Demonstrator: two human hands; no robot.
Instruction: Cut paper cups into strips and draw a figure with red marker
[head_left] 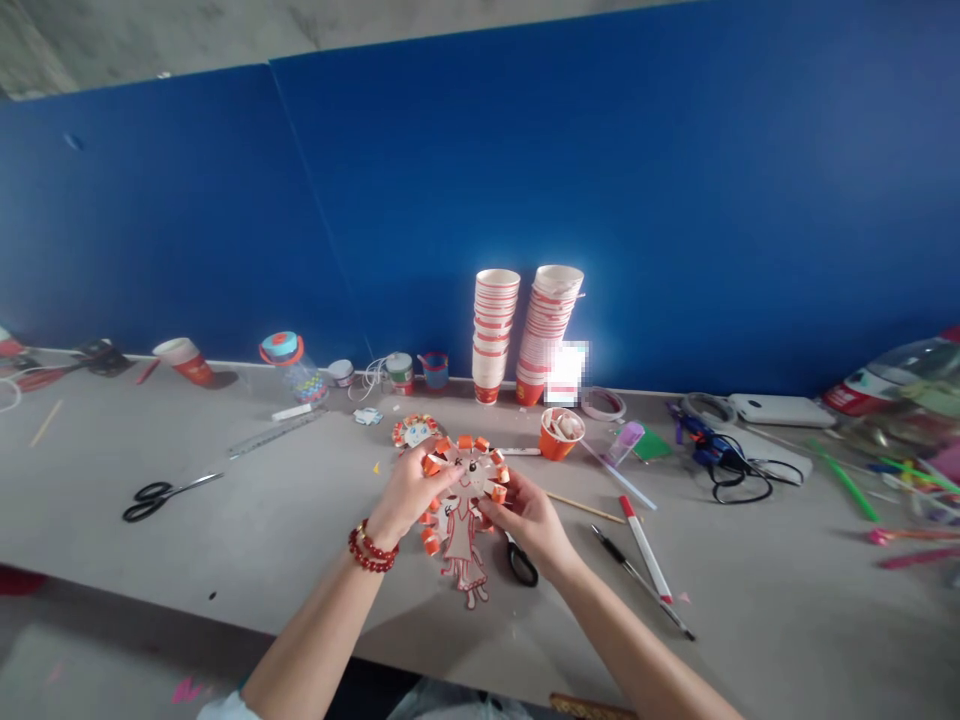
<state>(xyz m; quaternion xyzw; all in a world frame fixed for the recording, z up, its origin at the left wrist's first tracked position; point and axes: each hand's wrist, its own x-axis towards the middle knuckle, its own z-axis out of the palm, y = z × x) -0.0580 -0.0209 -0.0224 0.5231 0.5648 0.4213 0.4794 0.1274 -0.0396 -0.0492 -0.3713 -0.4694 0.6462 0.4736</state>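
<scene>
Between my two hands is a paper doll with a drawn face, a red-outlined dress and curled orange paper strips around its head. My left hand, with a red bead bracelet at the wrist, pinches the left side of the head. On the other side, my right hand grips the right edge, fingers partly hidden behind it. Scissors with a black handle lie beside my right hand, their blades mostly covered. Just beyond my left hand rests another paper face with orange curls.
Two stacks of paper cups stand against the blue partition. An orange cup holds pale scraps. To the right lie a red-capped marker, a black pen and a cable bundle. Other scissors and a ruler lie left.
</scene>
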